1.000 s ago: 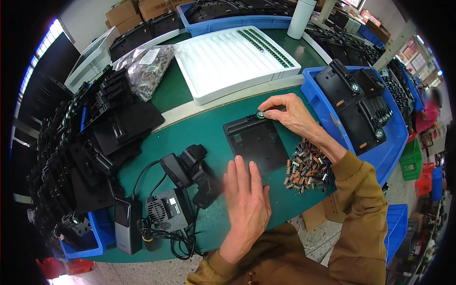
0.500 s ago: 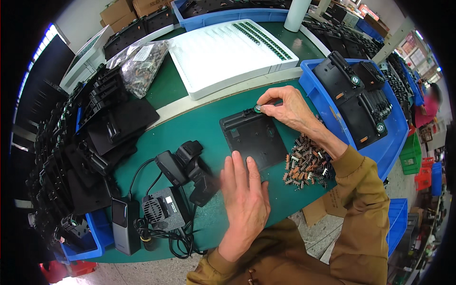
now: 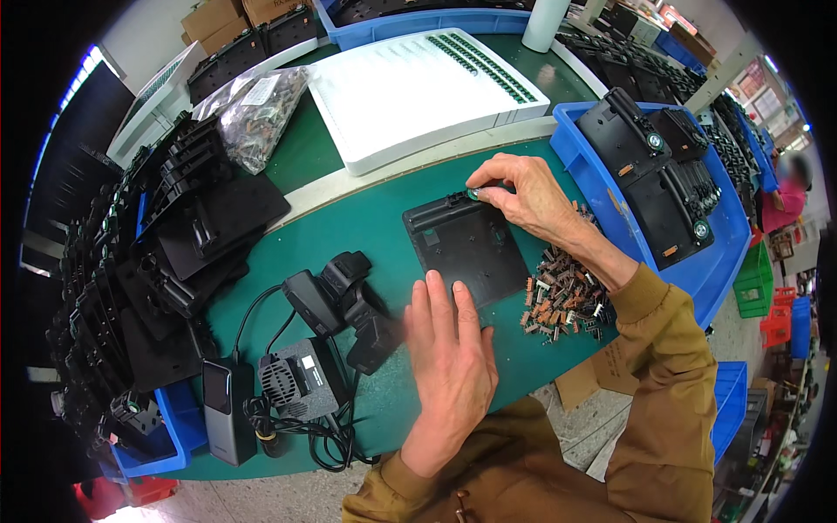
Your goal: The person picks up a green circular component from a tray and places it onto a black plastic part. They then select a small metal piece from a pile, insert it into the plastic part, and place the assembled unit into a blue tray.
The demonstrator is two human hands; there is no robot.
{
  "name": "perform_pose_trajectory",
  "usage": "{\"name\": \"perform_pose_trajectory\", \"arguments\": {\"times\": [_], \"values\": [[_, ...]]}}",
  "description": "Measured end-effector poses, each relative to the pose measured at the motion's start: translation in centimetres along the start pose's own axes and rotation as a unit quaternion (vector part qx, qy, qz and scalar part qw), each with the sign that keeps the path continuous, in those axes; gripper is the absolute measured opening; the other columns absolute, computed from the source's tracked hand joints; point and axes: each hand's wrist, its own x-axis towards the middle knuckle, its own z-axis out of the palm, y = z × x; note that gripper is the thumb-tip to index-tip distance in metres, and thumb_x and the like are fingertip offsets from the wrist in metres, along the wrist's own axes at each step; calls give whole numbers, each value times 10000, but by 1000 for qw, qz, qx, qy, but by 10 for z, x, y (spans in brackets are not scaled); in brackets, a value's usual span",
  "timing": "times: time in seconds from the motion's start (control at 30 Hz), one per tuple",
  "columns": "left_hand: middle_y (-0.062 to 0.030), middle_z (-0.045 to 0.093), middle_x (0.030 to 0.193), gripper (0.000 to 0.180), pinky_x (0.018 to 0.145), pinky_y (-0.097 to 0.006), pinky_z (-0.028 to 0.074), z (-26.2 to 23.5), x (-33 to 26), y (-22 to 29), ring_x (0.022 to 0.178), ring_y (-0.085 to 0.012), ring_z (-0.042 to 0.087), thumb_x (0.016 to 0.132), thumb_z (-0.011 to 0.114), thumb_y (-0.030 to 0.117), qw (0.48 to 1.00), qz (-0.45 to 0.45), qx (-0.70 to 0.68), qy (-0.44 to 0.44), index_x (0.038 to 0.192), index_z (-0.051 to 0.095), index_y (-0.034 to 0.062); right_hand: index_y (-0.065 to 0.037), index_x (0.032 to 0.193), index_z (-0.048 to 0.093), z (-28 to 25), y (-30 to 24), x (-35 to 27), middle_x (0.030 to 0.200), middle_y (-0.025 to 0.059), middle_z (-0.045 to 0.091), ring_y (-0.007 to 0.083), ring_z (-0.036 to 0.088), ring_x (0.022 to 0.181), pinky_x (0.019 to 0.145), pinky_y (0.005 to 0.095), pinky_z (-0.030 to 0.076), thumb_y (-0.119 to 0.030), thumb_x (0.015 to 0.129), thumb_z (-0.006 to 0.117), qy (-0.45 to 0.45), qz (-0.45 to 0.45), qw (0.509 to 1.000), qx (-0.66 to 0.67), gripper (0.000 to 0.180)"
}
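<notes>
A black plastic panel (image 3: pixel 468 258) with a raised tube along its far edge lies flat on the green bench. At its far right corner sits a small round green-and-silver part (image 3: pixel 472 194), partly hidden by my fingers. My right hand (image 3: pixel 530 196) is closed on it, with thumb and forefinger pinching. My left hand (image 3: pixel 450 362) is open, its fingers stretched out and the tips at the panel's near edge. Just right of the panel, under my right forearm, is a heap of small brown, black and white slide-switch-like parts (image 3: pixel 565 301).
A blue bin (image 3: pixel 728 261) with similar black panels stands at right. A white tray (image 3: pixel 418 96) holds rows of small green parts behind. Stacked black panels (image 3: pixel 227 222) and a bag of parts (image 3: pixel 257 122) are at left. Black cabled devices (image 3: pixel 305 379) lie beside my left hand.
My right fingers have turned slightly at the round part and now cover more of it. My left hand stays at the panel's near edge. The whole view has shifted a little.
</notes>
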Motion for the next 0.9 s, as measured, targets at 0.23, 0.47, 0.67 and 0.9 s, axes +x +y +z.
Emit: {"name": "perform_pose_trajectory", "arguments": {"times": [0.23, 0.47, 0.67, 0.9], "values": [[-307, 354, 1460, 593, 1104, -521, 299, 1, -1, 1, 1333, -458, 351, 795, 684, 77, 1000, -2, 10, 1, 1321, 476, -102, 7, 996, 709, -3, 0, 1, 959, 179, 716, 306, 696, 888, 807, 379, 538, -91, 794, 645, -43, 86, 994, 43, 233], [-311, 356, 1456, 582, 1105, -515, 302, 6, -2, 1, 1331, -461, 353, 804, 681, 85, 1000, 7, -3, 18, 1318, 480, -100, 20, 1065, 689, -42, -21, -11, 984, 187, 718, 293, 698, 892, 798, 380, 543, -115, 789, 648, -8, 74, 997, 29, 310], [-289, 353, 1468, 574, 1111, -559, 278, 1, -4, 0, 1344, -452, 345, 826, 668, 114, 1000, -10, 15, 10, 1329, 475, -83, 30, 976, 694, -56, -50, -55, 905, 175, 683, 297, 666, 852, 751, 364, 517, -45, 700, 688, -139, 78, 986, -45, 286], [-276, 351, 1476, 562, 1115, -571, 265, 6, -4, -1, 1374, -437, 318, 842, 651, 114, 1000, -8, 21, 14, 1341, 469, -70, -14, 1029, 695, -47, -42, -98, 978, 119, 639, 317, 588, 991, 857, 402, 462, -86, 713, 764, -184, 25, 975, -123, 332]]}}
